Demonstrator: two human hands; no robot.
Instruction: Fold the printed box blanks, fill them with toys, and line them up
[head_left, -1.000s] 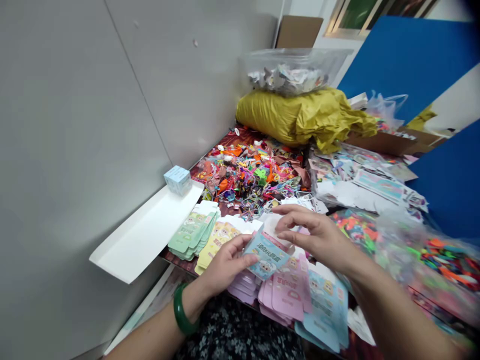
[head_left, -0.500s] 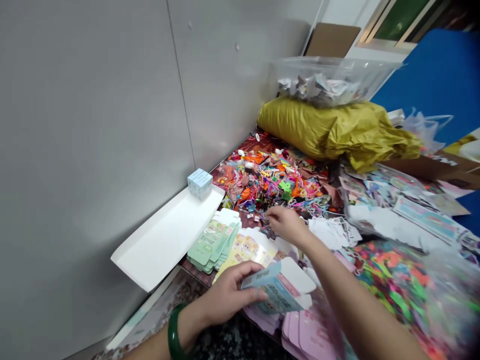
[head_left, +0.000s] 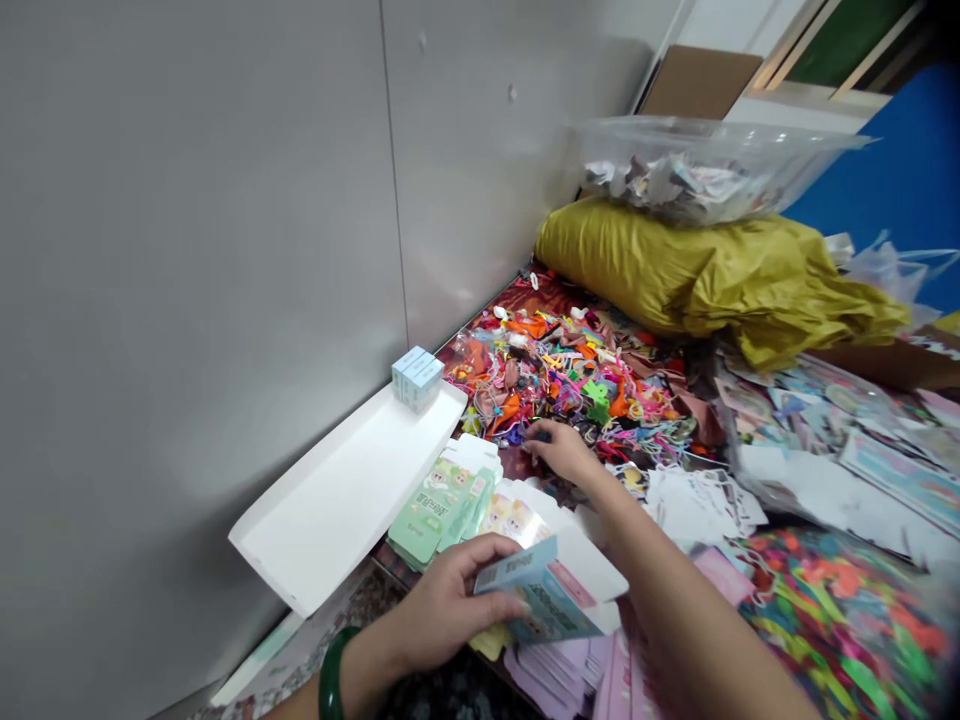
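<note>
My left hand [head_left: 454,605] is closed around a light blue printed carton [head_left: 559,600], tilted, with its flap end open toward the right. At the near edge of a heap of small colourful trinkets and cords [head_left: 570,370], my right hand [head_left: 566,455] has its fingers curled together in a pinch. Whatever lies between those fingertips is too small to make out. Flat green cartons [head_left: 435,510] lie stacked beyond the left hand. Yellow cartons [head_left: 517,510] are partly covered by the blue one, and pink-purple flat cartons [head_left: 559,670] lie below it.
Against the grey wall [head_left: 202,250] is a long white tray [head_left: 337,500] with small light blue boxes [head_left: 416,385] at its far end. A yellow sack [head_left: 705,265] lies behind the heap, under a clear plastic bin [head_left: 697,170]. Bagged colourful strips [head_left: 847,620] and white cords [head_left: 694,505] fill the right.
The view has swung slightly left. My right hand has shifted a little left along the heap's near edge. The blue carton stays in my left hand, its open end turned somewhat.
</note>
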